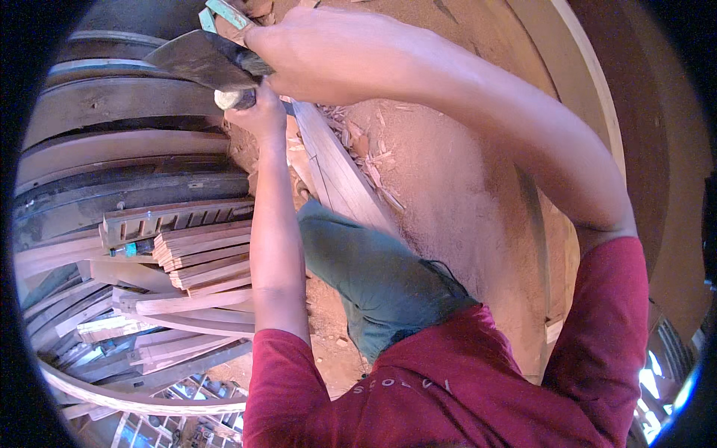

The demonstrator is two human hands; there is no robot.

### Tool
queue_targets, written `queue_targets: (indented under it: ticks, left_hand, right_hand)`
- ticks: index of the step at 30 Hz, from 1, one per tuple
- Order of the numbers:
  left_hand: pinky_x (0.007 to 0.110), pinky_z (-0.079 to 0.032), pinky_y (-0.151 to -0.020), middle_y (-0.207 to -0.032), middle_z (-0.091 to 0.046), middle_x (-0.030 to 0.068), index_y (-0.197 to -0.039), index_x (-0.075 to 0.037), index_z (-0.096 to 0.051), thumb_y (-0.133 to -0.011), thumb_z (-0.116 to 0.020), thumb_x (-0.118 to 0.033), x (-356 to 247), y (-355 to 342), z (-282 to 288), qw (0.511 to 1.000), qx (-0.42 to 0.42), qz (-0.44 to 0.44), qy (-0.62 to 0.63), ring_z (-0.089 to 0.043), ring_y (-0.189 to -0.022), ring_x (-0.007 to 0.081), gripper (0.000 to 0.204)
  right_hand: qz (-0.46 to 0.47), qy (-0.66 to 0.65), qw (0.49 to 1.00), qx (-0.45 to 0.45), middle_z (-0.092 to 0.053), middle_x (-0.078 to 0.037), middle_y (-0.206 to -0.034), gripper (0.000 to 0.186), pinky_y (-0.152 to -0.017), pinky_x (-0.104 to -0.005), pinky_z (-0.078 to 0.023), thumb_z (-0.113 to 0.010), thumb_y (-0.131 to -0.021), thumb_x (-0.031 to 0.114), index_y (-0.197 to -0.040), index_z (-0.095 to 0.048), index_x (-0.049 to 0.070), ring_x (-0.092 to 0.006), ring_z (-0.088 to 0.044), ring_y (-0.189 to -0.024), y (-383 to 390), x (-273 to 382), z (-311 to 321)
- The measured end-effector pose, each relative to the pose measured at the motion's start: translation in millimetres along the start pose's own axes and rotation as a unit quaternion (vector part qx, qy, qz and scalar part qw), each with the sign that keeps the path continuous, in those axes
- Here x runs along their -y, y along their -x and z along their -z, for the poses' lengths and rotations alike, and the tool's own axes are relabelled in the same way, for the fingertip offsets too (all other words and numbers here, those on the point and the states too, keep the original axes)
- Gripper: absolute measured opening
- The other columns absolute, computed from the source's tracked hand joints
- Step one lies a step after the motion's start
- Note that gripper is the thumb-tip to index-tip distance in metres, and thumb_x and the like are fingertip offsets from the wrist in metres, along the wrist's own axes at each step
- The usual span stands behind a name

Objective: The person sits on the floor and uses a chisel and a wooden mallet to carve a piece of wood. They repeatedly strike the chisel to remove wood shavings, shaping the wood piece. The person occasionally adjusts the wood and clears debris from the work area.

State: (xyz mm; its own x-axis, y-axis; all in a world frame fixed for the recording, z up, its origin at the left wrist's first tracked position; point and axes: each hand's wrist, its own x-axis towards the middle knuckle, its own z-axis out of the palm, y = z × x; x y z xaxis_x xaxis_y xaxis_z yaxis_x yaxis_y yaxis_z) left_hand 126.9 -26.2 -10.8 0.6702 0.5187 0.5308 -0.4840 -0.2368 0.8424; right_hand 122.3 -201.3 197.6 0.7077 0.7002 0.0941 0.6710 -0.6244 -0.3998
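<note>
At the upper left of the head view, both my hands are closed close together in front of me. My left hand (261, 116) wraps round a stout round handle (226, 99) with a pale, blunt end. Just beyond it, my right hand (287, 52) is closed at the narrow end of a tool with a broad dark blade (202, 60), which points left; its fingers are partly hidden. A turquoise-painted strip (228, 13) shows past my right hand. Below my hands, a long pale plank (336, 168) slants toward my leg in green trousers (373, 261).
Wood shavings (366, 149) lie along the plank on reddish, dusty ground (455, 201). Long curved boards (119, 104) fill the left side. Nearer, cut wooden pieces (205, 254) are stacked beside my left arm. A long pale-edged board (590, 67) curves down the right.
</note>
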Motion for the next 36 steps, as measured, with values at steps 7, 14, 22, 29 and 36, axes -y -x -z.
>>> queue_targets:
  ticks: [7,14,22,29,36]
  left_hand:
    - [0.029,-0.051,-0.054,-0.087,-0.064,0.0087,-0.105,0.000,-0.057,-0.082,-0.069,0.004,-40,-22,-3,0.983,-0.103,0.087,0.122,-0.060,-0.065,0.0141,0.026]
    - [0.026,-0.037,-0.044,-0.072,-0.051,0.0044,-0.106,-0.012,-0.051,-0.085,-0.063,0.004,-26,-33,-4,0.991,0.017,0.102,0.087,-0.045,-0.051,0.0115,0.029]
    - [0.024,-0.035,-0.045,-0.072,-0.053,0.0043,-0.115,-0.014,-0.048,-0.087,-0.060,0.009,5,-14,6,0.992,0.023,0.062,0.106,-0.045,-0.052,0.0104,0.039]
    - [0.024,-0.035,-0.044,-0.073,-0.055,0.0047,-0.116,-0.014,-0.047,-0.087,-0.059,0.009,-2,-13,4,0.981,0.009,0.097,0.169,-0.046,-0.053,0.0108,0.039]
    - [0.025,-0.035,-0.043,-0.068,-0.051,0.0032,-0.109,-0.011,-0.049,-0.087,-0.058,0.008,-7,-9,0,0.988,-0.001,0.088,0.127,-0.044,-0.049,0.0105,0.031]
  right_hand:
    - [-0.129,-0.287,0.949,-0.008,-0.065,-0.033,-0.089,0.030,-0.076,-0.0504,-0.054,-0.057,-0.092,0.012,-0.108,-0.052,-0.012,-0.0463,-0.067,-0.090,36,7,58]
    - [-0.133,-0.247,0.947,-0.157,-0.065,-0.022,-0.087,0.040,-0.074,-0.0390,-0.050,-0.069,-0.091,0.029,-0.111,-0.058,-0.003,-0.0343,-0.066,-0.081,71,-22,-32]
    - [-0.174,-0.296,0.928,-0.145,-0.061,-0.008,-0.074,0.037,-0.051,-0.0290,-0.048,-0.068,-0.094,0.027,-0.115,-0.059,-0.002,-0.0116,-0.059,-0.054,90,-29,-47]
    - [-0.193,-0.335,0.913,-0.130,-0.058,-0.005,-0.070,0.039,-0.047,-0.0274,-0.046,-0.068,-0.094,0.027,-0.118,-0.058,-0.002,-0.0097,-0.056,-0.050,90,-30,-51]
    - [-0.188,-0.325,0.920,-0.113,-0.060,-0.006,-0.071,0.043,-0.048,-0.0268,-0.046,-0.066,-0.095,0.029,-0.124,-0.057,-0.001,-0.0101,-0.056,-0.051,92,-25,-51]
